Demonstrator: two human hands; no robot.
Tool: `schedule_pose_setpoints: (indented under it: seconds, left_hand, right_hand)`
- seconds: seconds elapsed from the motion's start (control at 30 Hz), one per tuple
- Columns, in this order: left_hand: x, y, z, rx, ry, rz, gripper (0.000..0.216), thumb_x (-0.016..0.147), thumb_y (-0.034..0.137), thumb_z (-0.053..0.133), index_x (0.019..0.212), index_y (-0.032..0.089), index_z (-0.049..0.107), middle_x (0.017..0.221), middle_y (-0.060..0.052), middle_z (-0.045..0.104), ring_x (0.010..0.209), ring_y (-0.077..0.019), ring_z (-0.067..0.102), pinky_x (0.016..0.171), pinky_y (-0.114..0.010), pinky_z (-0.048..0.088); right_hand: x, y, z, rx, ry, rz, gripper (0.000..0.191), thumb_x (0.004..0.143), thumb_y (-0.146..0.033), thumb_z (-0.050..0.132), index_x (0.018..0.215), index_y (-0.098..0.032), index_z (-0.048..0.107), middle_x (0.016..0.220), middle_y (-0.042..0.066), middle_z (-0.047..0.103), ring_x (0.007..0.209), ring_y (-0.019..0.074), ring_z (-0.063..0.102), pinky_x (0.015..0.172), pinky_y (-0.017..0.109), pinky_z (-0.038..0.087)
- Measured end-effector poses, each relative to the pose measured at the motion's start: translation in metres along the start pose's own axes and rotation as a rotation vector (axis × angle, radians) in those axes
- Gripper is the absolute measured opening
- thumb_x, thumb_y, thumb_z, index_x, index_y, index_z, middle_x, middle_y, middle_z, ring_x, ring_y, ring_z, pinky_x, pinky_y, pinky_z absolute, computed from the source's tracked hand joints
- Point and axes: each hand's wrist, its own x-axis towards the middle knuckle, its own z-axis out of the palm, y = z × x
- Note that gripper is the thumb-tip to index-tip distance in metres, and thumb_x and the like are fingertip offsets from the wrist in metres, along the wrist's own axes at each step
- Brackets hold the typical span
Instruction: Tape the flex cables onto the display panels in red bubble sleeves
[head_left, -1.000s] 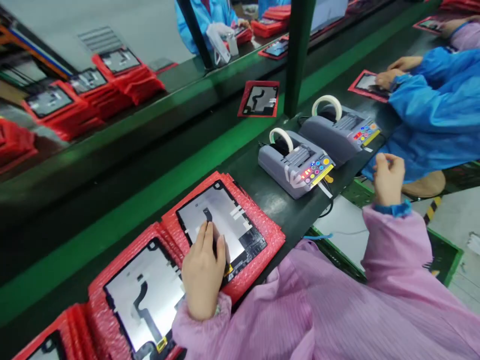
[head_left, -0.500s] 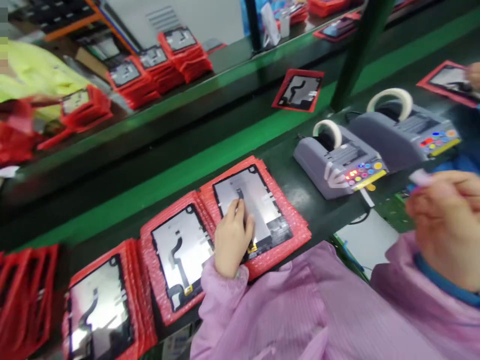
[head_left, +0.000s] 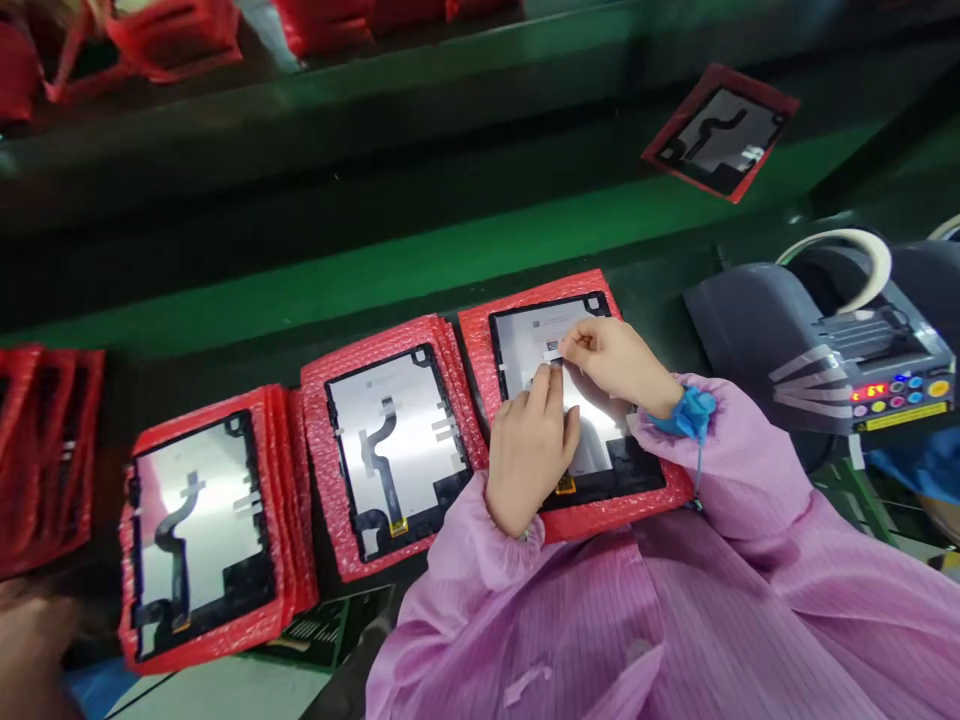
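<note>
A display panel (head_left: 517, 345) with a silvery back lies on red bubble-wrap pouches (head_left: 480, 325) in front of me. My left hand (head_left: 529, 450) rests on it, fingers stretched out over the dark flex cable, most of which it hides. Just beyond those fingertips, my right hand (head_left: 619, 365) pinches a small white piece of tape (head_left: 553, 354) at the cable's upper end. To the left, a second display panel (head_left: 420, 440) lies on its own pouch stack with its flex cable (head_left: 385, 470) showing. Farther left is a third display panel (head_left: 217, 540), with tape across its cable end.
On the right stands a grey tape dispenser (head_left: 780, 320) with a tape roll (head_left: 874, 265) and tape strips on its side. Another panel in a red pouch (head_left: 724, 130) lies at the back. More red pouches (head_left: 52, 450) stand far left, near another person's blurred hand (head_left: 34, 640).
My right hand has come from beside the dispenser to the panel, bringing the piece of tape to the cable end. My left hand stays on the panel. The head view has turned.
</note>
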Motion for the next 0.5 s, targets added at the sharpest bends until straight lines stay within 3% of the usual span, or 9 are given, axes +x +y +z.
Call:
schedule_pose_setpoints:
  seconds: [0.5]
  left_hand:
    - [0.0019,0.0016,-0.0035,-0.007,-0.039,-0.005,0.046,0.097,0.029,0.047,0.138,0.006,0.051,0.145,-0.016,0.052,0.089,-0.0235,0.069,0.073,-0.038,0.056]
  right_hand:
    - [-0.0030,-0.0048,0.0111,-0.221,0.098,0.015,0.017,0.087,-0.020,0.051,0.078,-0.018,0.065,0.095,0.006,0.073,0.082,0.0198,0.062,0.072,0.032,0.038]
